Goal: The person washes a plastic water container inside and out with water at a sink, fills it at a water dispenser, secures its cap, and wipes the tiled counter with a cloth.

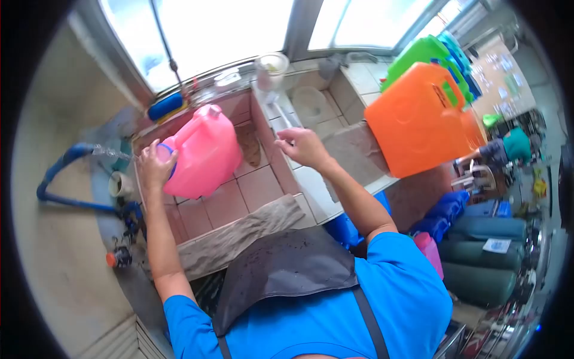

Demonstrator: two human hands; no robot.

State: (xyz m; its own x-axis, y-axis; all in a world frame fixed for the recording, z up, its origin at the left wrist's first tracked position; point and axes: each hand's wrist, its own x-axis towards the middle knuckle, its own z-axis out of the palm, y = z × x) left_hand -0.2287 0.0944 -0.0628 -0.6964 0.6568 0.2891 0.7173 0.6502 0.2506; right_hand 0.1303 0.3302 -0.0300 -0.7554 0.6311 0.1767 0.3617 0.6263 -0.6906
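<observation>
A pink plastic jug (pixel 206 149) lies tilted over the left tiled basin, its blue-ringed end toward the left. My left hand (pixel 156 164) grips that end, fingers spread round the blue ring (pixel 170 160). My right hand (pixel 304 146) hovers over the tiled divider between the basins, fingers bent with a gap between thumb and forefinger. Just beyond its knuckles is a thin white handle (pixel 282 113); I see no clear grip on it. Water runs from a blue hose (pixel 60 164) left of my left hand.
An orange jerrycan (pixel 412 122) stands on the right ledge, with a green one (pixel 418 57) behind. A white tub (pixel 273 64) is by the window. Grey cloth (pixel 239 236) covers the basin's front edge. Dark green cylinders (pixel 484 254) lie right; another person (pixel 508 146) is farther off.
</observation>
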